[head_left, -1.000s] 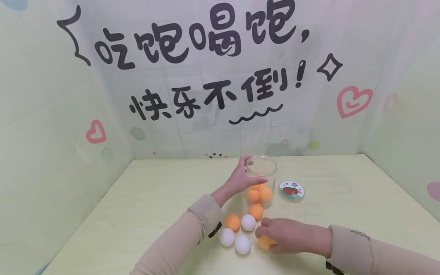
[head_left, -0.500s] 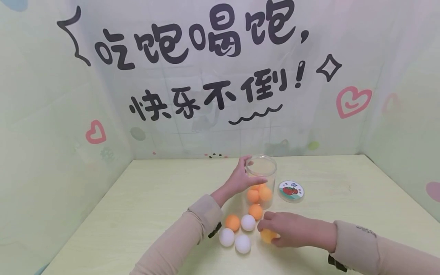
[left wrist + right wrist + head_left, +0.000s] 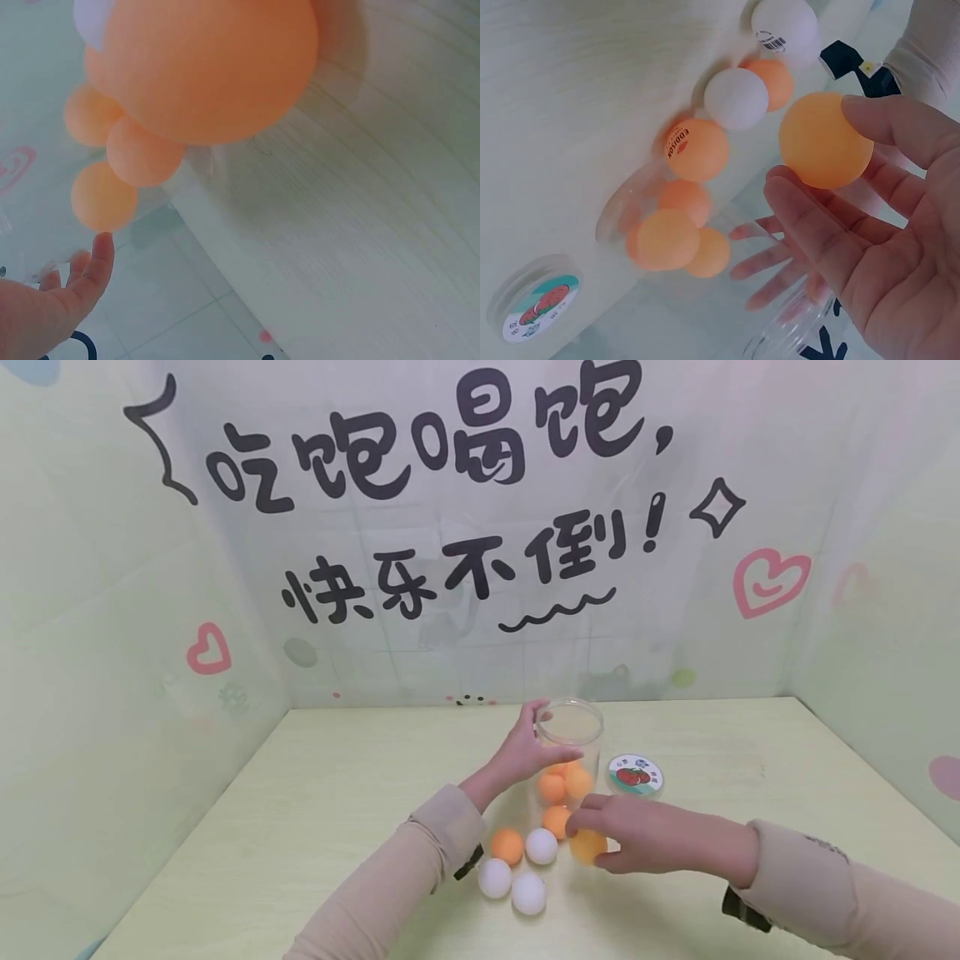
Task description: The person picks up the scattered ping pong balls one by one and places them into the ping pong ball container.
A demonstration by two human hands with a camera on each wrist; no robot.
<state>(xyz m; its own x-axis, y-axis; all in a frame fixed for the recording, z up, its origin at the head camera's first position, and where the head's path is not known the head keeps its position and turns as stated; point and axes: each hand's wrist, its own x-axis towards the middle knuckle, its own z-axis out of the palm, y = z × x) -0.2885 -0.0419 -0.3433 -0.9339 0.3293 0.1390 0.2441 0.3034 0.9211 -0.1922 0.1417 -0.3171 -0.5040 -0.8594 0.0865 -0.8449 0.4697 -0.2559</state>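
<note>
My left hand (image 3: pixel 527 748) grips a clear plastic jar (image 3: pixel 594 750) near its top, thumb across the near side. The jar stands upright without its lid, and several orange balls (image 3: pixel 552 788) lie at its bottom. Between thumb and fingers, my right hand (image 3: pixel 647 837) holds an orange ping-pong ball (image 3: pixel 825 141), in front of the jar and to its right. Another orange ball (image 3: pixel 556 822) lies close before the jar, partly behind my right fingertips. In the left wrist view, a big orange ball (image 3: pixel 214 67) hides part of the jar's contents.
Left of my right hand are three white balls (image 3: pixel 528 893) and an orange ball (image 3: pixel 507 845) on the pale wooden table (image 3: pixel 300 827). A round lid (image 3: pixel 636 776) with a printed picture lies right of the jar. A printed curtain (image 3: pixel 420 652) stands behind.
My right hand has moved up the table toward the jar with the orange ping-pong ball in its fingers. The left hand and jar have stayed in place.
</note>
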